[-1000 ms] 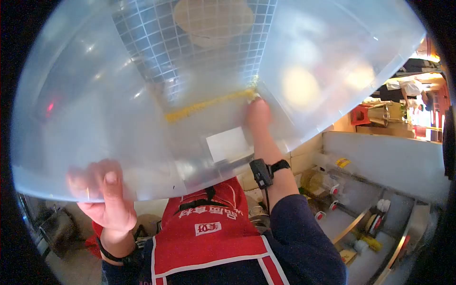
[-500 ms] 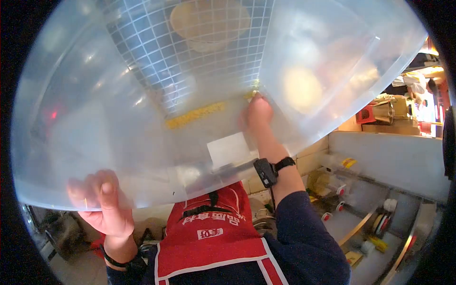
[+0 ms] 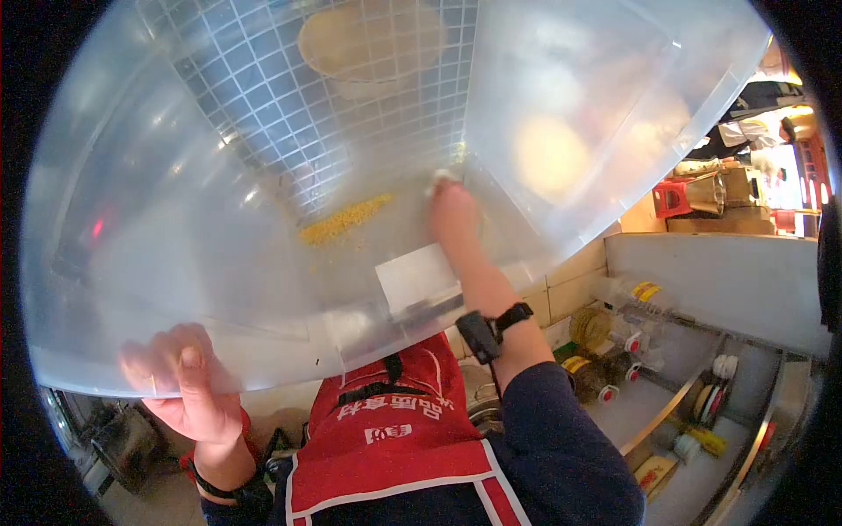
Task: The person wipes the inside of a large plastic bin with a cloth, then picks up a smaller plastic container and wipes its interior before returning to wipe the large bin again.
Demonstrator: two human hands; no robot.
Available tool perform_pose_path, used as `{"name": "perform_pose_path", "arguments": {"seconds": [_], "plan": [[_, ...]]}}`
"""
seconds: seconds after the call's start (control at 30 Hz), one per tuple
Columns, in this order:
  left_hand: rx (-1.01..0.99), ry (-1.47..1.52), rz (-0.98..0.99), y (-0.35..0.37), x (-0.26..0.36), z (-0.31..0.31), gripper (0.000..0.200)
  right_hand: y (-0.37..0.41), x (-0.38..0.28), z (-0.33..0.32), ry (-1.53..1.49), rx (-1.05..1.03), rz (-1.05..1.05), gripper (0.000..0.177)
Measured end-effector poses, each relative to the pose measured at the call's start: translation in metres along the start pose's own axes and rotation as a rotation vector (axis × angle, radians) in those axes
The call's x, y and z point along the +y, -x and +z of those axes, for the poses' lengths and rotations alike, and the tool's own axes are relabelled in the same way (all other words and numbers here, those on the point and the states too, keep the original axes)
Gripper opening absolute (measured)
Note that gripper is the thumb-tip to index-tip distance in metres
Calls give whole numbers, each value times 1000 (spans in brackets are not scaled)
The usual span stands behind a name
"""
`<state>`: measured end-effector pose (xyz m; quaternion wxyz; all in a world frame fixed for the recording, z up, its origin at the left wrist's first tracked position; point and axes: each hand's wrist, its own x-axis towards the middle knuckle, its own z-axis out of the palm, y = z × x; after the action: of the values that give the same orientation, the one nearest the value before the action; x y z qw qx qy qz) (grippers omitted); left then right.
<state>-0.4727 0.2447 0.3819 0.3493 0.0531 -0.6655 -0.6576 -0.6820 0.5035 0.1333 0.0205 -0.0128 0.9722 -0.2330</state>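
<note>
A large translucent plastic bin (image 3: 237,289) is tilted in front of me, its open side facing me. My left hand (image 3: 189,377) grips the bin's near rim at lower left, with the thumb on the inner side and the fingers showing through the plastic. Inside the bin, my right hand (image 3: 453,210) is closed, with a small whitish thing at its fingertips that is too blurred to name. A strip of yellow crumbs (image 3: 346,219) lies on the bin's inner surface, left of my right hand. A white label (image 3: 417,279) shows on the near wall.
A white grid (image 3: 254,83) and a pale round shape (image 3: 373,42) show behind the plastic. At lower right, a compartment holds several bottles (image 3: 592,377) with red-and-white caps. A red stool (image 3: 671,200) stands farther back. My red apron (image 3: 390,430) hangs below the bin.
My right hand has moved left inside the bin, away from the corner. The crumb strip looks shorter and looser at its right end. My left hand keeps its hold on the rim.
</note>
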Motion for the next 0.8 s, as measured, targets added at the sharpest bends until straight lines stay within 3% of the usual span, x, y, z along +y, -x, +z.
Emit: {"name": "perform_pose_path", "arguments": {"seconds": [0.13, 0.2, 0.23, 0.3, 0.33, 0.4, 0.43, 0.5, 0.57, 0.7, 0.8], "plan": [[20, -43, -4, 2, -1, 0, 31, -9, 16, 2, 139, -50, 51, 14], [26, -27, -1, 3, -1, 1, 31, -3, 11, 32, 477, -189, -416, 12], [39, -30, -6, 2, -2, 1, 32, -2, 12, 49, 479, -183, -411, 12], [47, -27, -9, 1, -1, 0, 32, -1, 12, 70, 34, -250, -514, 12], [20, -50, 6, 0, -1, -1, 32, -7, 9, 61, 37, -243, -516, 12], [-4, -72, 21, -1, -1, -3, 32, -16, 0, 21, 41, 122, -182, 21], [7, -52, 10, 1, -2, -4, 32, -18, -11, -4, 44, 124, -182, 21], [19, -26, 6, 2, 0, -4, 32, -27, -32, -46, -30, 440, -165, 34], [54, -40, -93, 1, 7, -1, 30, -37, -30, -48, 26, 379, -135, 37], [-35, -22, -55, -4, 8, -3, 29, -47, -16, -29, 188, 171, -28, 37], [-34, -107, -43, -2, 9, 5, 29, -48, 11, -2, 132, 150, 46, 36]]}}
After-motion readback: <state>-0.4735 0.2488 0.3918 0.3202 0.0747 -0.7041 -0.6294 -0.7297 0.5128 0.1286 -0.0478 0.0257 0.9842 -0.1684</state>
